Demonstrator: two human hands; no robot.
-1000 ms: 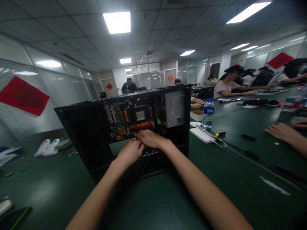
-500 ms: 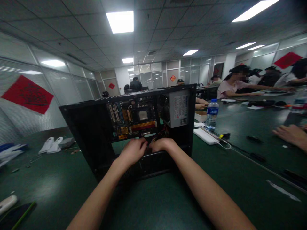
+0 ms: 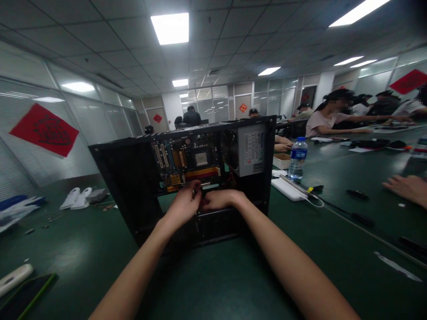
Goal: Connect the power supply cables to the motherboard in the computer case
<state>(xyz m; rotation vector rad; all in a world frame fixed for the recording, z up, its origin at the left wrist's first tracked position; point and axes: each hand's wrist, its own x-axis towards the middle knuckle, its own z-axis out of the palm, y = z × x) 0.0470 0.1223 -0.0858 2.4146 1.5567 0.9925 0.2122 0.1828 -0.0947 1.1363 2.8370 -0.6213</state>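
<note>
open PC case (image 3: 126, 186), mobo (image 3: 187, 162) inside

right hand (image 3: 222, 200) fingertips: hidden behind left hand (image 3: 183, 205) | co-worker's hand (image 3: 405, 186): cut by edge

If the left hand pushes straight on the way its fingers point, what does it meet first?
The left hand would probably meet the motherboard, near its orange slots; depth unclear.

The green table (image 3: 216, 275) bears an open computer case (image 3: 126, 186), a water bottle (image 3: 297, 158) and a box (image 3: 282, 161).
</note>
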